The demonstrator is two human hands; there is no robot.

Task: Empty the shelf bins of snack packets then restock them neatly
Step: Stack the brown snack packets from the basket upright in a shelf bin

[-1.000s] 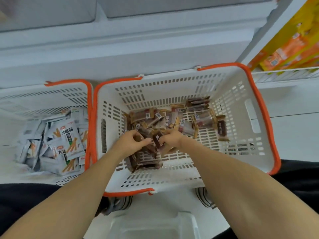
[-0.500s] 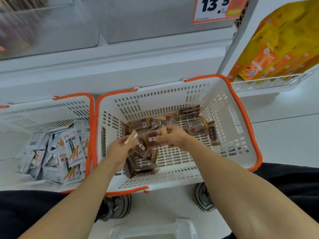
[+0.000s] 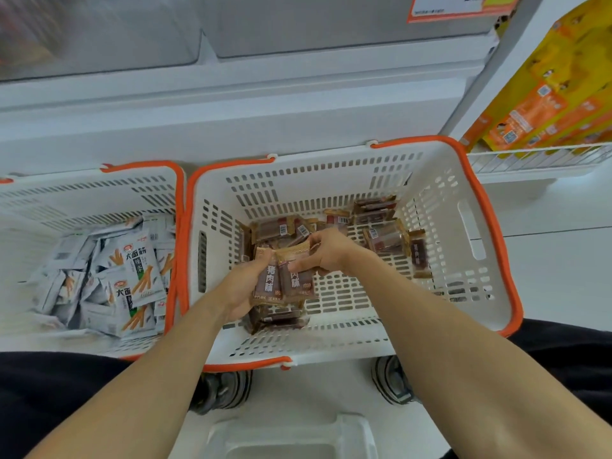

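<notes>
White shop floor below shelf bins (image 3: 198, 34), frame top: at ctr, over the basket (image 3: 477, 260), left hand (image 3: 243, 286) and right hand (image 3: 326, 251) grasp pork jerky packets (image 3: 281, 279); best squared face-up w/ edges flush before shelving.

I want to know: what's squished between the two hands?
In the head view, brown pork jerky packets sit between the left hand and right hand, both gripping them.

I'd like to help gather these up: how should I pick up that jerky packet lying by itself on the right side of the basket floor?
Take the lone jerky packet across its narrow width, near the middle, coming straight down from above. It lies flat on the basket floor, its long sides apparently free, so fingers could probably pinch it; the crimped ends look flimsier.
</notes>
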